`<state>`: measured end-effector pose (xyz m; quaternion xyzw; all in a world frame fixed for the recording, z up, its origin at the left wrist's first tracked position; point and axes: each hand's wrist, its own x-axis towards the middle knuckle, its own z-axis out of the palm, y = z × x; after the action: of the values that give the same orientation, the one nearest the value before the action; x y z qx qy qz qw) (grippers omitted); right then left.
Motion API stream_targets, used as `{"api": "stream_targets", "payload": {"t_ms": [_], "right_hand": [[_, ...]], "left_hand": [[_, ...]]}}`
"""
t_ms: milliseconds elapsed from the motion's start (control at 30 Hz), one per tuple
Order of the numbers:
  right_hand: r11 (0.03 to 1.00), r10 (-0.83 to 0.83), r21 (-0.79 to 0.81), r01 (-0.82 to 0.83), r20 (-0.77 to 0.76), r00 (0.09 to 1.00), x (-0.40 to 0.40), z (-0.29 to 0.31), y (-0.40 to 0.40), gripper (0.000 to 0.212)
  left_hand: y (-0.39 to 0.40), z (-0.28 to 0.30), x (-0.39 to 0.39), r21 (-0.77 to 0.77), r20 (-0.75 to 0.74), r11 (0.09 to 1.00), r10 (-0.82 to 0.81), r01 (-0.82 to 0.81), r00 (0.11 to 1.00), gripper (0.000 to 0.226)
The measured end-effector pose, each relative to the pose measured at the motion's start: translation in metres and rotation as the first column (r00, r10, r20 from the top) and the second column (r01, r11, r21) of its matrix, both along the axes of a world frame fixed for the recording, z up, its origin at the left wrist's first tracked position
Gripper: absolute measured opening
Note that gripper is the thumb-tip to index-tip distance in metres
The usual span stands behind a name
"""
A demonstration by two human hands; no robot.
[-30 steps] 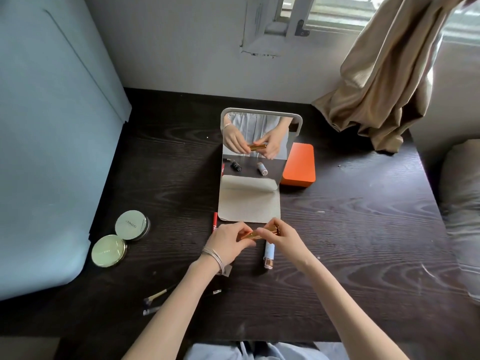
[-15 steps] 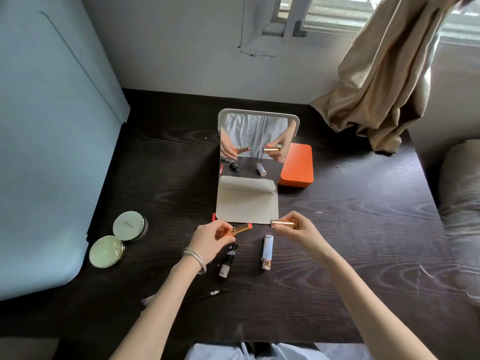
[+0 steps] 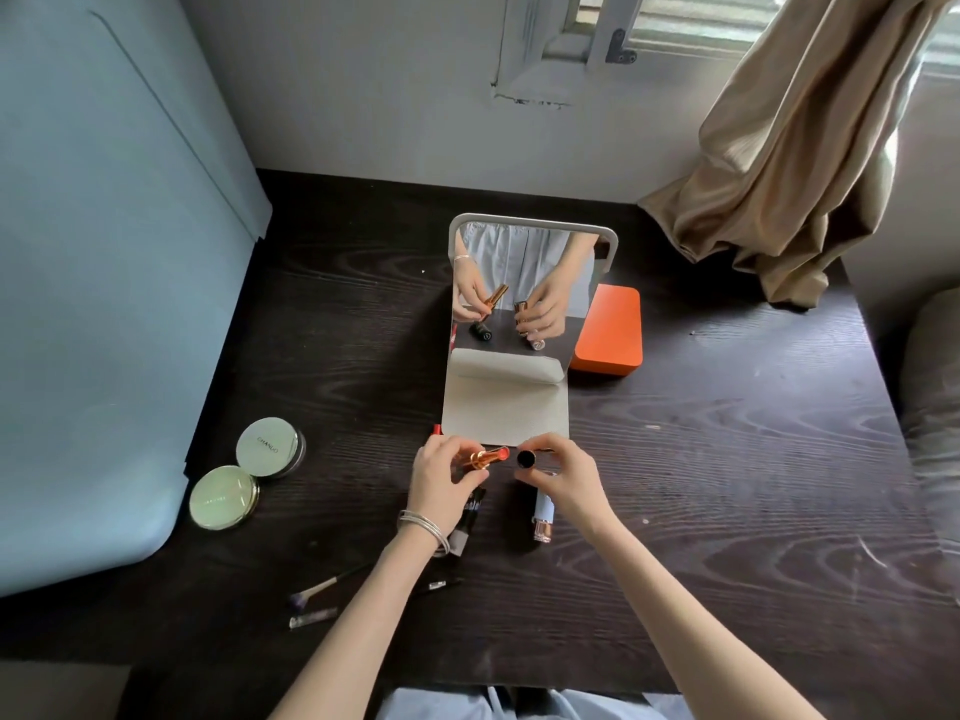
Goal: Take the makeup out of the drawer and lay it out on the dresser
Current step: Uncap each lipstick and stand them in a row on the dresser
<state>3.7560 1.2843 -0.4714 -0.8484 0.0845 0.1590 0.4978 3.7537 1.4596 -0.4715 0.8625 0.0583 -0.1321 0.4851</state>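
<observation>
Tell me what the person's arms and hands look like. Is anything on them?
Both forearms are bare, with no sleeves showing. The left hand has thin silver bangles around its wrist. The right hand wears no rings, watch or bracelet that I can see. No gloves on either.
</observation>
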Motion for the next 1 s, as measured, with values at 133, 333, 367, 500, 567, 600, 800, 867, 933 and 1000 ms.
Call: {"api": "stream_targets", "payload": {"t_ms": [133, 333, 367, 500, 567, 600, 800, 867, 933, 1000], "right_hand": [[0.999, 0.013, -0.036, -0.016, -0.059, 0.998, 0.000, -0.011, 0.008, 0.026], [0.971, 0.072, -0.226, -0.081, -0.048, 0.996, 0.004, -0.016, 0.012, 0.026], [0.970, 0.071, -0.226, -0.084, -0.065, 0.995, 0.005, -0.016, 0.012, 0.028], [0.991, -0.020, -0.136, 0.006, -0.100, 0.995, 0.010, -0.013, 0.008, 0.043], [0.993, -0.051, -0.111, 0.042, -0.074, 0.996, 0.011, -0.007, 0.007, 0.046], [0.994, -0.072, -0.082, 0.066, -0.065, 0.995, 0.011, -0.005, 0.006, 0.045], [0.988, -0.154, -0.021, 0.153, -0.038, 0.987, 0.013, 0.010, -0.019, 0.019], [0.991, -0.120, -0.062, 0.118, -0.029, 0.992, 0.013, 0.011, -0.027, 0.012], [0.976, -0.180, -0.126, 0.178, -0.003, 0.984, 0.013, 0.008, -0.034, 0.008], [0.945, -0.276, -0.166, 0.281, 0.048, 0.960, 0.015, 0.004, -0.040, 0.008]], "left_hand": [[0.002, 0.000, -0.003, -0.027, 0.019, 0.999, 0.042, -0.042, 0.999, 0.024], [0.006, -0.003, -0.005, -0.005, 0.010, 0.999, 0.051, -0.051, 0.999, 0.023], [0.005, -0.004, -0.005, 0.001, 0.006, 0.999, 0.050, -0.050, 0.999, 0.023], [0.003, -0.003, -0.005, 0.001, 0.003, 0.999, 0.040, -0.040, 0.999, 0.024], [0.001, -0.002, -0.004, 0.003, 0.000, 1.000, 0.031, -0.031, 1.000, 0.024], [0.001, -0.002, -0.003, 0.005, -0.001, 1.000, 0.028, -0.028, 1.000, 0.024], [-0.006, -0.003, 0.002, -0.015, 0.005, 1.000, 0.026, -0.026, 1.000, 0.022], [-0.011, -0.004, 0.004, -0.015, 0.004, 1.000, 0.016, -0.016, 1.000, 0.022], [-0.016, -0.004, 0.007, -0.007, -0.003, 1.000, 0.008, -0.008, 1.000, 0.021], [-0.021, -0.003, 0.010, -0.001, -0.006, 1.000, -0.001, 0.001, 1.000, 0.021]]}}
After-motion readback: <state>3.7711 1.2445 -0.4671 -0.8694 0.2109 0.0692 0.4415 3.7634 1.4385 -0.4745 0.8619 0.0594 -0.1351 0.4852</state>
